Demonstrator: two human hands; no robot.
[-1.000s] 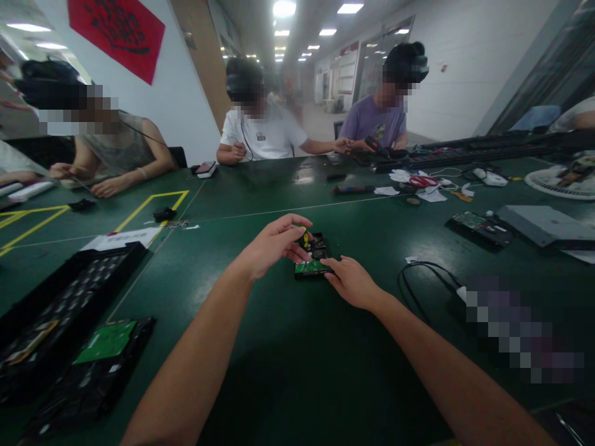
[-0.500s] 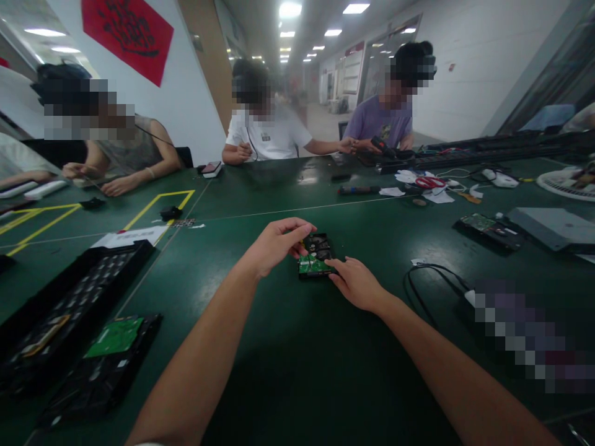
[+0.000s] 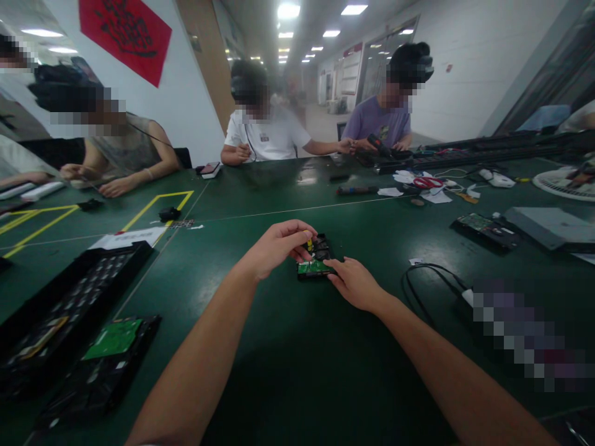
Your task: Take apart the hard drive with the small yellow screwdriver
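A black hard drive [image 3: 317,259] with a green circuit board on its near half lies flat on the green table [image 3: 288,347] in front of me. My left hand [image 3: 277,246] is closed in a pinch on a small yellow-handled screwdriver [image 3: 308,240] held upright over the drive's far half. My right hand [image 3: 353,282] rests on the table with its fingertips pressed against the drive's near right corner, steadying it.
Black trays [image 3: 60,316] and another drive with a green board [image 3: 111,341] lie at my left. A black cable [image 3: 425,279] loops at my right, beyond it a circuit board [image 3: 483,227] and grey case [image 3: 548,224]. Other people sit along the far and left edges.
The camera has shifted slightly. My left hand has turned a little on the screwdriver, whose yellow handle shows again; the drive and my right hand stay in place.
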